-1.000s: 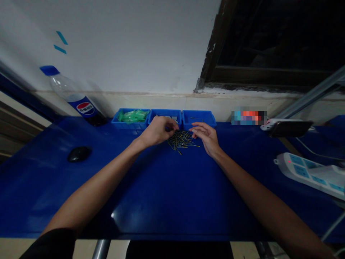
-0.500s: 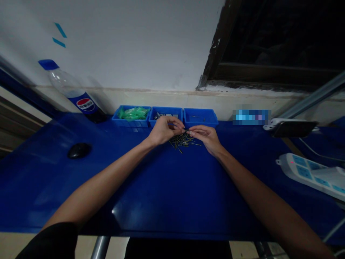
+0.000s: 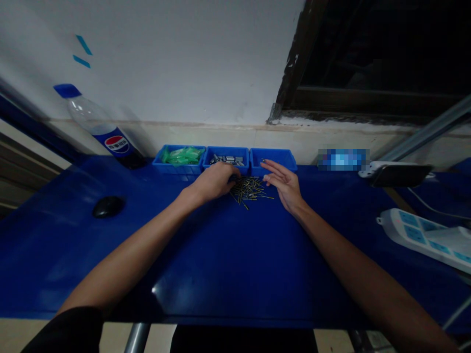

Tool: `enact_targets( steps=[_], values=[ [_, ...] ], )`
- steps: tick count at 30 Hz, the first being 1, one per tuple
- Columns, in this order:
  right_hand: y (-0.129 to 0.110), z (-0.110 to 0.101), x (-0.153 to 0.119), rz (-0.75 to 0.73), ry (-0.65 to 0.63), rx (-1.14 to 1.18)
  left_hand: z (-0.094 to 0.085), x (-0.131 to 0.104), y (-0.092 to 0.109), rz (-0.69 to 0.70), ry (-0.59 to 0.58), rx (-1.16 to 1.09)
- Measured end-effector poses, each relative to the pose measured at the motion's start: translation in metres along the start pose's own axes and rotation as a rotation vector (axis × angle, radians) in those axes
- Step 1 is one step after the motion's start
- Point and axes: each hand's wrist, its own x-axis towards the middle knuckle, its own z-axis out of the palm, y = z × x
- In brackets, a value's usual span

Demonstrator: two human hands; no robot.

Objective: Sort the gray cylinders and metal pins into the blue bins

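Observation:
In front of the middle blue bin, my left hand (image 3: 217, 180) is low beside the left edge of a loose pile of thin metal pins (image 3: 250, 189). Its fingers curl downward, thumb and forefinger apart, with nothing visible between them; the other fingertips are hidden. My right hand (image 3: 282, 185) is held over the pile's right side, before the right blue bin (image 3: 290, 159). Thumb and fingers are spread there, and a small dark spot shows by the forefinger tip, too small to name. Short metal cylinders (image 3: 230, 160) lie in the middle blue bin (image 3: 245, 151).
Green plastic packets (image 3: 184, 155) fill the left blue bin (image 3: 165, 167). A cola bottle (image 3: 110, 137) and a black mouse (image 3: 108, 207) are on the left of the blue tabletop (image 3: 221, 264). A phone (image 3: 401, 175) and a power strip (image 3: 403, 235) are on the right.
My hands, which met above the pile, are apart now. The left moved left and down towards the pile's edge; the right opened its fingers near the right bin.

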Motion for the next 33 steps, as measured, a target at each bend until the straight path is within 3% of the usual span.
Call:
enact_targets(
  steps=[3,8,15,24,29,33],
  values=[
    [-0.001,-0.001,0.0,0.009,-0.017,-0.041,-0.001,-0.003,-0.002,-0.034,-0.086,0.047],
    [-0.003,0.0,-0.001,0.026,-0.02,-0.024,0.008,-0.002,-0.004,-0.038,-0.11,0.073],
    [-0.005,0.001,-0.001,0.045,-0.027,0.01,0.013,0.003,-0.013,-0.02,-0.041,-0.047],
    [-0.005,0.001,-0.001,0.055,-0.028,0.058,0.001,0.006,-0.013,-0.058,0.0,-0.339],
    [-0.001,0.002,0.0,0.027,-0.087,0.032,-0.005,0.007,-0.013,-0.076,0.087,-0.434],
    [-0.003,0.004,-0.002,0.031,-0.158,-0.021,0.001,0.01,-0.005,-0.095,0.183,-0.525]
  ],
)
